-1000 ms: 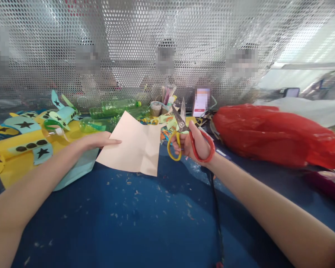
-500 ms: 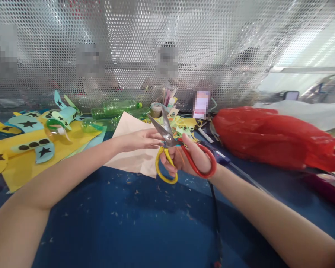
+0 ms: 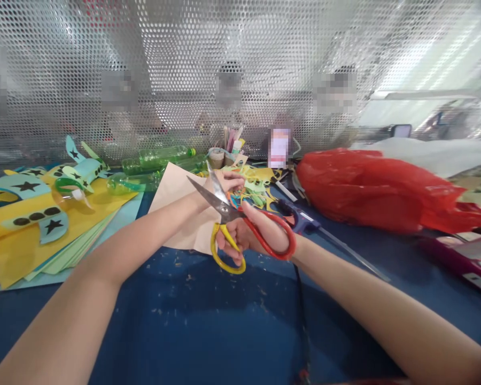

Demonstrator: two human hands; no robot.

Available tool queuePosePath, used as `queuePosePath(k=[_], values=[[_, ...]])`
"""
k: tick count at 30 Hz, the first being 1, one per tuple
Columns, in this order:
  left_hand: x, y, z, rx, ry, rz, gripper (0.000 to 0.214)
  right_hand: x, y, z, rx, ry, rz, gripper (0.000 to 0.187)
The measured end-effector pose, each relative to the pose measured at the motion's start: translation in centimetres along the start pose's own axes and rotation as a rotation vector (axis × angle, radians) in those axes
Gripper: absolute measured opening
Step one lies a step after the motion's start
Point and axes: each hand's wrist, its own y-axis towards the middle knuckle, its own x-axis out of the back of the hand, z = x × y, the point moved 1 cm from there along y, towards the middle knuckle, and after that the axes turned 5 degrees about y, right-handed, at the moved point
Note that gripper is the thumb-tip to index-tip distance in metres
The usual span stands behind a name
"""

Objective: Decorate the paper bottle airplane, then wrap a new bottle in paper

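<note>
A pair of scissors (image 3: pixel 223 207) with one red and one yellow handle loop is in my right hand (image 3: pixel 260 230). Its thumb goes through the red loop and its fingers through the yellow one, and the blades are spread, tips pointing up and left. Behind the blades, my left hand (image 3: pixel 227 183) reaches over a pale pink paper sheet (image 3: pixel 186 227) to the edge of a heap of yellow and green paper scraps (image 3: pixel 260 182). Its fingers are stretched out, partly covered by the blades, and I see nothing held in them.
To the left lie yellow paper planes with black stars (image 3: pixel 36 216) on coloured sheets (image 3: pixel 74 251). Green plastic bottles (image 3: pixel 160 158) and a cup of sticks (image 3: pixel 216 157) stand behind. Rightward are a glue gun (image 3: pixel 300 218), its dark cable (image 3: pixel 300 305) and a red plastic bag (image 3: pixel 369 190).
My left hand has moved right, past the scissor blades to the paper scraps. The view has shifted slightly; my right hand keeps the scissors, blades still apart.
</note>
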Motion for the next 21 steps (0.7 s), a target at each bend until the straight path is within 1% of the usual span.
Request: queuePosePath(k=[1, 3, 5, 7, 9, 11, 14, 16, 17, 18, 19, 21], values=[[-0.4, 0.3, 0.1, -0.015, 0.02, 0.024, 0.019, -0.2, 0.0, -0.1, -0.001, -0.018, 0.007, 0.083], [-0.9, 0.6, -0.1, -0.038, 0.096, 0.116, 0.041, -0.4, 0.0, -0.3, -0.013, -0.054, 0.007, 0.082], [-0.8, 0.7, -0.5, -0.051, 0.182, 0.198, 0.058, -0.5, 0.0, -0.2, -0.017, -0.076, -0.005, 0.081], [0.0, 0.8, -0.9, -0.075, 0.28, 0.221, 0.061, -0.4, -0.1, -0.1, -0.016, -0.074, -0.017, 0.08], [1.6, 0.6, -1.3, -0.111, 0.389, 0.167, 0.053, -0.1, -0.1, 0.0, -0.017, -0.059, -0.019, 0.08], [3.9, -0.1, -1.8, -0.146, 0.518, 0.056, 0.04, 0.1, 0.0, -0.1, -0.023, -0.041, -0.026, 0.078], [7.6, -2.9, -2.6, -0.165, 0.716, -0.115, 0.025, 0.2, 0.4, -0.4, 0.01, 0.009, -0.095, 0.07], [9.7, -5.5, -3.1, -0.156, 0.877, -0.198, 0.024, 0.3, 0.7, -0.6, 0.06, 0.072, -0.203, 0.061], [10.6, -6.9, -3.2, -0.123, 1.156, -0.241, 0.026, 0.4, 0.9, -0.6, 0.089, 0.11, -0.272, 0.057], [11.3, -8.1, -3.2, -0.048, 1.404, -0.253, 0.033, 0.5, 1.1, -0.7, 0.115, 0.149, -0.345, 0.053], [11.9, -9.2, -3.1, -0.006, 1.472, -0.264, 0.038, 0.8, 1.2, -0.7, 0.137, 0.186, -0.42, 0.051], [12.8, -10.9, -2.8, 0.063, 1.535, -0.281, 0.043, 1.3, 1.4, -0.6, 0.168, 0.238, -0.555, 0.049]])
